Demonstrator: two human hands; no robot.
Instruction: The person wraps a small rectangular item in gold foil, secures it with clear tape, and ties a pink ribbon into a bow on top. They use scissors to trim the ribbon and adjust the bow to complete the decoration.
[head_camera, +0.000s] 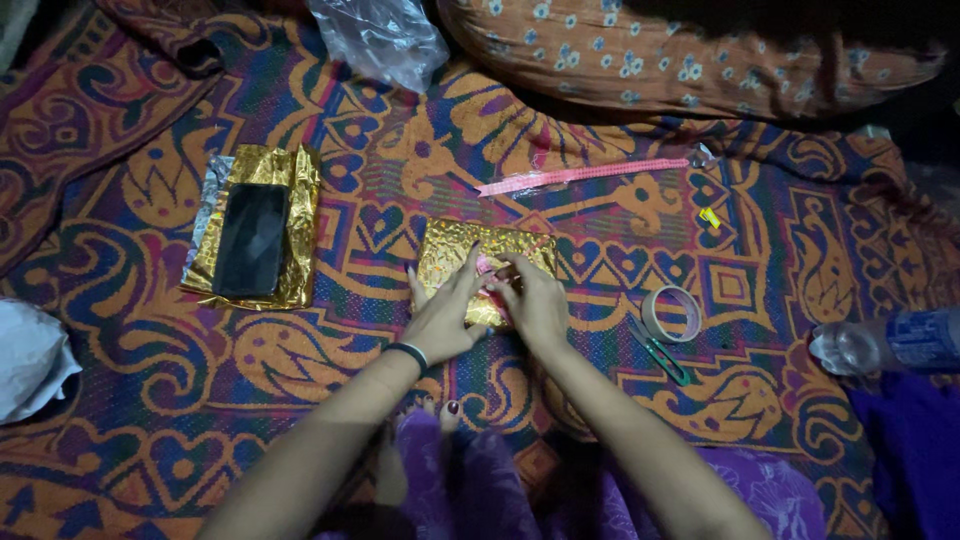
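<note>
A small box wrapped in shiny gold paper (455, 246) lies on the patterned cloth in the middle. My left hand (443, 318) rests on its near left edge, fingers spread over the top, with a dark band on the wrist. My right hand (532, 300) presses on the near right part. Both sets of fingertips meet at a small pink piece (487, 265) on top of the box; what grips it I cannot tell. A pink ribbon strip (582, 175) lies beyond the box.
A black phone (250, 240) lies on folded gold paper (298, 200) at left. A tape roll (671, 312) and small green scissors (660, 353) sit at right, a plastic bottle (885, 343) further right. A clear plastic bag (385, 38) is at the back, white cloth (30, 360) at left.
</note>
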